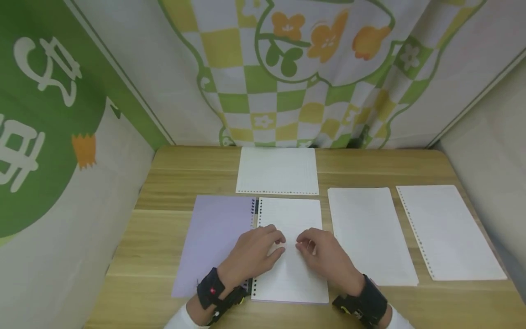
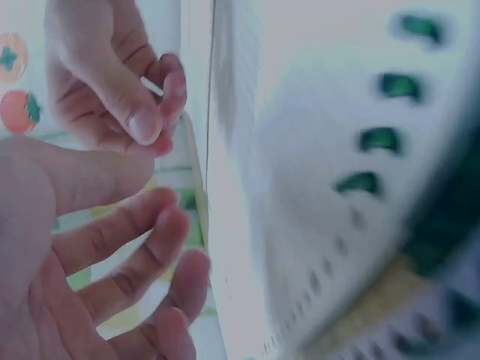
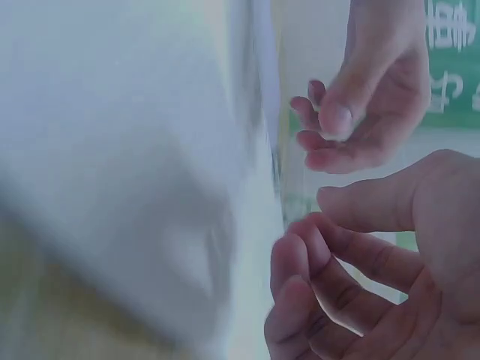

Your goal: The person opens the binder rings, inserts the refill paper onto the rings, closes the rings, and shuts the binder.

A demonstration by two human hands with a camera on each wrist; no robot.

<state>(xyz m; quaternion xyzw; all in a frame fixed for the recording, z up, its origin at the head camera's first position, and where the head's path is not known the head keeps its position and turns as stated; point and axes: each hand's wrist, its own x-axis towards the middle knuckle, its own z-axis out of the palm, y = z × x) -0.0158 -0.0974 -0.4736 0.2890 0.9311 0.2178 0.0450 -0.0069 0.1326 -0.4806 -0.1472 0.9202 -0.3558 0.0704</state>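
Note:
A notebook lies open on the table, its purple cover to the left and a white lined page to the right. Dark green shows in the holes along the page's left edge. Over the page's middle, my left hand has its fingers loosely bent, thumb apart from them. Opposite it, my right hand is loosely curled too, thumb close to the index fingertip. Both wrist views show nothing between the fingers of either hand. A small gap separates the two hands.
A punched sheet lies behind the notebook. To its right are a stack of white paper and another punched sheet. The wooden table backs onto a patterned curtain, with wall panels at both sides.

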